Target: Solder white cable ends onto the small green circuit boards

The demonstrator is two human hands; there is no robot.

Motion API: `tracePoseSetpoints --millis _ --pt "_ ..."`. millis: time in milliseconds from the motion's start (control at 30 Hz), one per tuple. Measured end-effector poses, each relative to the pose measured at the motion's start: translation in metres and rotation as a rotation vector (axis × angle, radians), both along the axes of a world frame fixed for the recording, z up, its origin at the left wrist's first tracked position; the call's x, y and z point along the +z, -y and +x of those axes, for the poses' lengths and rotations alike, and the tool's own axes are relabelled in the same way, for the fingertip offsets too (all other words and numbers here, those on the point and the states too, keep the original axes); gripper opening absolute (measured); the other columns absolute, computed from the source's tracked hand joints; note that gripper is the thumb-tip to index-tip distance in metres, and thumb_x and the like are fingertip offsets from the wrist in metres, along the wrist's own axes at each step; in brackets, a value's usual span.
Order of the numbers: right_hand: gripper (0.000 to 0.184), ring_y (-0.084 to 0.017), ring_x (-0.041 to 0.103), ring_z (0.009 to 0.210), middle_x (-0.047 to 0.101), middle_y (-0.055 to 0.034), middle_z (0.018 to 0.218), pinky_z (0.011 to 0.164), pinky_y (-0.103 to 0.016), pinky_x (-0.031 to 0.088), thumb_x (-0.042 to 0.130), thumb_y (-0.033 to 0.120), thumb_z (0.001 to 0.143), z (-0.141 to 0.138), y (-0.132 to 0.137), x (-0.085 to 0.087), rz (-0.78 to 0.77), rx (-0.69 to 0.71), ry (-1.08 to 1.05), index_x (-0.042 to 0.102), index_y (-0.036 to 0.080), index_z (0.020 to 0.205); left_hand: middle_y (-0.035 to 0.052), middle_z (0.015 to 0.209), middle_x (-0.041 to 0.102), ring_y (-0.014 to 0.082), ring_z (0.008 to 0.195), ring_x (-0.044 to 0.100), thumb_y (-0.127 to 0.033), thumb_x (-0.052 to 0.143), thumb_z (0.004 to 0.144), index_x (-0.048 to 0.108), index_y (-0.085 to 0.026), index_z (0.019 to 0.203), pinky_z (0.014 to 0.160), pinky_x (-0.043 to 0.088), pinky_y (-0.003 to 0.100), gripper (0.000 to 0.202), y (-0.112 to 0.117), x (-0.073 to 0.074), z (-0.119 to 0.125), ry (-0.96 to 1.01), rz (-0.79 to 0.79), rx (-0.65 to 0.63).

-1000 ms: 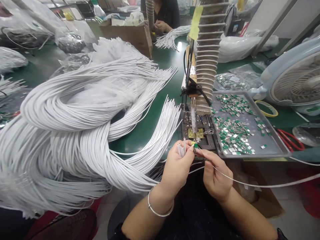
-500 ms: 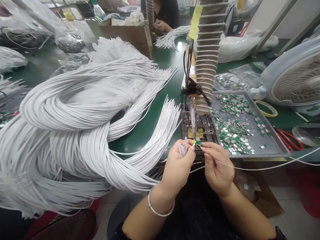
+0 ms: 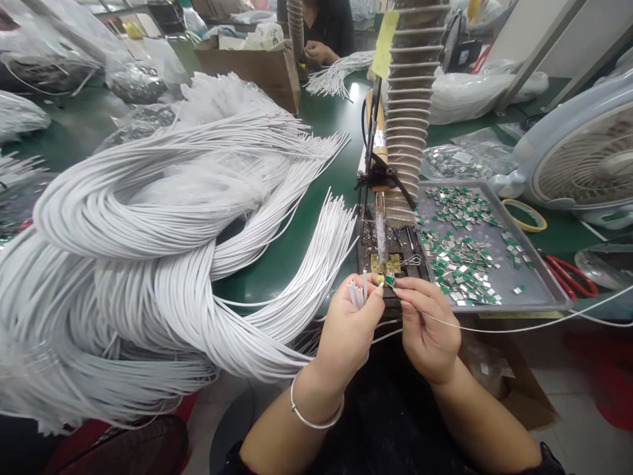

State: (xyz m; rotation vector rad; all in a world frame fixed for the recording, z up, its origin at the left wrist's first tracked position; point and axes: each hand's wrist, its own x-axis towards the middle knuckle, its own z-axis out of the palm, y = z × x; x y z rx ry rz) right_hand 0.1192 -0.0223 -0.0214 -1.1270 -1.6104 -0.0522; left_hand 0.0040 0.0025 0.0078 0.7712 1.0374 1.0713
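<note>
My left hand (image 3: 349, 323) is closed round several white cables (image 3: 357, 293), whose cut ends stick up above the fingers. Its thumb and index tip meet beside a small yellow piece (image 3: 380, 280) I cannot identify. My right hand (image 3: 430, 323) pinches a thin white cable (image 3: 499, 330) that runs off to the right. Between the fingertips of both hands sits a small green circuit board (image 3: 390, 281); which fingers bear it is unclear. Just above, a soldering iron (image 3: 381, 231) points straight down from its holder, over a yellowish sponge-like pad (image 3: 386, 264).
Big bundles of white cable (image 3: 163, 284) cover the left side. A ribbed hose (image 3: 409, 119) hangs behind the iron. To the right are a grey tray (image 3: 524, 284) of small green-and-metal connectors (image 3: 465, 257), red-handled pliers (image 3: 571, 277), a tape roll (image 3: 524, 216) and a fan (image 3: 588, 152). Another person (image 3: 321, 33) sits opposite.
Both hands stay at the same spot under the iron, with the board still between the fingertips. The whole view has shifted very slightly; nothing was taken or let go.
</note>
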Motion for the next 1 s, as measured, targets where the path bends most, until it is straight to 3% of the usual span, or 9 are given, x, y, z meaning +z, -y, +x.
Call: tracePoseSetpoints --millis 200,567,1000 --pt "0.025 -0.019 0.066 0.089 0.067 -0.0085 0.094 0.075 -0.036 0.058 0.050 0.006 0.084 0.0015 -0.0007 -0.0016 -0.002 0.011 0.001 0.063 0.019 0.102 0.0009 0.085 0.056 0.0060 0.063 0.047 -0.018 0.061 0.076 0.047 -0.017 0.066 0.067 0.042 0.020 0.017 -0.0010 -0.0014 -0.0005 -0.029 0.023 -0.012" --pt "0.024 -0.019 0.066 0.088 0.066 -0.0081 0.093 0.073 -0.037 0.059 0.049 0.009 0.086 -0.0008 -0.0034 0.0039 0.021 -0.009 0.031 0.061 0.021 0.102 -0.0051 0.069 0.051 0.0041 0.051 0.037 -0.019 0.063 0.075 0.052 -0.017 0.075 0.057 0.038 0.019 0.011 -0.0015 0.0023 -0.0003 -0.002 -0.011 -0.022" --pt "0.026 -0.020 0.065 0.090 0.066 -0.0085 0.094 0.074 -0.038 0.059 0.049 0.008 0.086 -0.0005 -0.0029 0.0039 0.025 -0.005 0.044 0.061 0.021 0.105 -0.0032 0.076 0.054 0.0037 0.051 0.037 -0.017 0.060 0.078 0.052 -0.016 0.073 0.055 0.038 0.018 0.009 -0.0005 0.0029 -0.0013 -0.032 0.032 -0.008"
